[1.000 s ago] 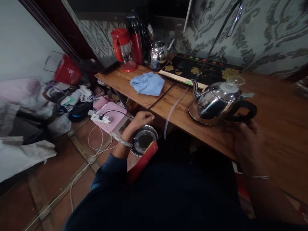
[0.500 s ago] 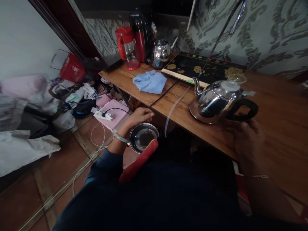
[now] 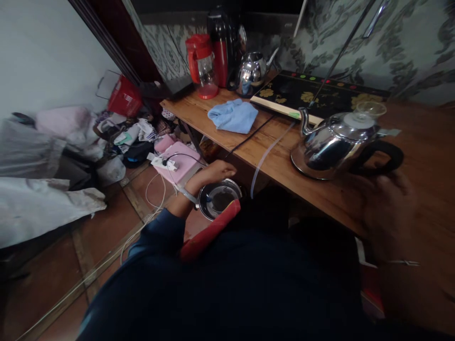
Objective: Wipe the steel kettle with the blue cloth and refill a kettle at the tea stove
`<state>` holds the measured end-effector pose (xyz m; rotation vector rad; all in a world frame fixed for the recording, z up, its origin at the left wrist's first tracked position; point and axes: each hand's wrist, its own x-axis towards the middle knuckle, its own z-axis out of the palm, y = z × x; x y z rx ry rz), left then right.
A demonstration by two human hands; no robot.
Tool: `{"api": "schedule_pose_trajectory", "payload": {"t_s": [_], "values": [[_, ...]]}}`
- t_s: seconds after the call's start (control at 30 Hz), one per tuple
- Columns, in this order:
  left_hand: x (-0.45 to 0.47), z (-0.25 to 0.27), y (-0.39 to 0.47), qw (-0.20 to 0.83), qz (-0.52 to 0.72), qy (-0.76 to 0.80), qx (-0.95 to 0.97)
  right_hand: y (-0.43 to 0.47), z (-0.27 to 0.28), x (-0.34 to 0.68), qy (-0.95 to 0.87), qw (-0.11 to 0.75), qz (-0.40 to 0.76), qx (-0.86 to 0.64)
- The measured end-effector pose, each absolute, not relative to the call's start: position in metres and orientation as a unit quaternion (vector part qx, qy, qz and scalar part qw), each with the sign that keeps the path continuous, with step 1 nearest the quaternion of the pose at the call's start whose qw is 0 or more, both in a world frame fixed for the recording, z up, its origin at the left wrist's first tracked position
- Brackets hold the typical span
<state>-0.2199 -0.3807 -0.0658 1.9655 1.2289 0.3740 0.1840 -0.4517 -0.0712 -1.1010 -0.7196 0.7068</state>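
Observation:
A shiny steel kettle (image 3: 329, 147) with a clear knob on its lid stands on the wooden table (image 3: 280, 166), its black handle toward me. Just beside and below that handle is my right hand (image 3: 389, 208), dim and a little blurred, its fingers apart and holding nothing that I can see. My left hand (image 3: 217, 171) hangs below the table edge, fingers curled in loosely, with nothing visible in them. Under it sits a round metal pot (image 3: 219, 198) with a glossy inside. A red cloth-like strip (image 3: 213, 227) covers part of the pot's near side.
Behind the kettle lies a black cooktop (image 3: 295, 92) with gold flowers. A folded blue cloth (image 3: 233, 117), a red-lidded pitcher (image 3: 202, 66) and a smaller steel teapot (image 3: 251, 73) are further left. A clear tube (image 3: 265, 158) dangles over the edge. A power strip (image 3: 169, 164) rests on a pink box.
The whole view has shifted, so the kettle and table appear further right. Both hands keep nearly the same places beside the kettle and above the pot.

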Motion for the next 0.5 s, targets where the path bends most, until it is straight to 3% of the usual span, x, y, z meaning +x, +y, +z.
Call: {"api": "schedule_pose_trajectory", "payload": {"t_s": [0.2,0.37,0.5], "values": [[-0.163,-0.026,-0.383,0.310,0.320,0.460,0.768,-0.436,-0.056,0.187,-0.312,0.729,0.331,-0.513],[-0.130,-0.032,-0.369,0.299,0.417,0.430,0.743,-0.407,-0.039,0.196,-0.463,0.637,0.354,-0.505],[-0.107,-0.047,-0.360,0.318,0.440,0.408,0.734,-0.394,-0.027,0.195,-0.487,0.602,0.382,-0.506]]}}
